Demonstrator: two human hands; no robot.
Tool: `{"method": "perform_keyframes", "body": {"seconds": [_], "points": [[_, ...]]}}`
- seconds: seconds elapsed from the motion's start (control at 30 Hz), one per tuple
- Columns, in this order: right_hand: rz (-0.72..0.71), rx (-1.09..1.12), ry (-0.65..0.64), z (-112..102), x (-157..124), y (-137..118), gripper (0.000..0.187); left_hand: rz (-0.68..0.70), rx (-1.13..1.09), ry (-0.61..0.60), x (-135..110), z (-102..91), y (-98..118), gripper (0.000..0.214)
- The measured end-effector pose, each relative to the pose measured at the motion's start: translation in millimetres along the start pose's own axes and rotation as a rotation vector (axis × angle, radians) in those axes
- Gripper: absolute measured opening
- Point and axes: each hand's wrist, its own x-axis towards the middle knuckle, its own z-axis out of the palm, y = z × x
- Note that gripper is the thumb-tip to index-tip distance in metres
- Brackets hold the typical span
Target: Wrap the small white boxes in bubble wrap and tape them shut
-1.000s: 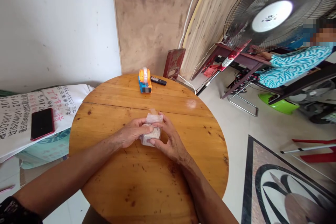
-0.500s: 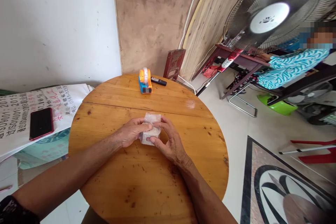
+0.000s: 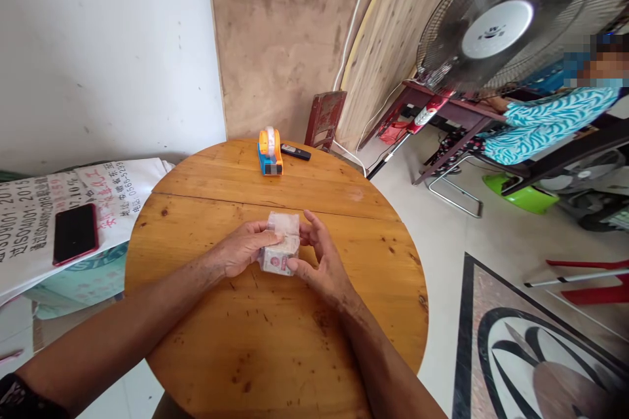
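A small box-shaped package in clear, crinkled plastic wrap is held just above the table's middle. Its front face shows pinkish print, and a whitish flap of wrap stands out at the far side. My left hand grips the package from the left, thumb pressed on top; some of its fingers are hidden. On the right side, my right hand has its thumb against the near right corner and fingers along the far right side, with the index finger lifted.
An orange and blue tape dispenser and a black pen-like device sit at the round wooden table's far edge. A phone lies on printed sacking at left. A standing fan and a seated person are at right.
The package's front face has turned more into view, showing the pinkish print. My right index finger has lifted off the package, and its thumb has shifted to the right corner.
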Motion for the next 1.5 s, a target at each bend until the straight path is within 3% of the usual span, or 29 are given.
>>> {"method": "perform_keyframes", "body": {"seconds": [0.23,0.37,0.6,0.77,0.9,1.07,1.17,1.33,1.5], "points": [[0.036,-0.106,0.145,4.1,0.3,-3.1,0.069,0.024,0.048,-0.053,-0.6,-1.4,-1.0,0.055],[0.107,-0.045,0.179,1.2,2.3,-2.6,0.065,0.023,0.035,-0.195,-3.2,-0.1,2.5,0.057],[0.215,0.272,0.113,-18.9,6.8,-2.4,0.044,-0.005,0.156,-0.172,-2.9,-1.1,3.0,0.061],[0.239,0.293,0.024,-31.7,10.6,-0.6,0.043,-0.003,0.220,-0.199,-3.9,0.6,0.1,0.056],[0.140,0.094,-0.023,-29.2,11.5,-3.3,0.041,-0.034,0.316,-0.211,-8.7,5.4,0.2,0.050],[-0.001,0.014,0.117,-22.1,13.5,-8.4,0.020,-0.014,0.349,-0.262,-9.4,6.3,-2.9,0.049],[-0.001,0.025,0.174,-20.1,12.6,-10.9,0.019,-0.011,0.317,-0.261,-8.0,5.6,-4.4,0.050],[0.032,0.032,0.159,-15.2,6.8,-15.6,0.013,-0.002,0.359,-0.179,-8.1,5.0,-1.3,0.041],[-0.034,-0.105,0.150,-9.9,3.6,-20.6,0.013,0.052,0.443,-0.123,-6.2,-1.1,-1.4,0.031]]}}
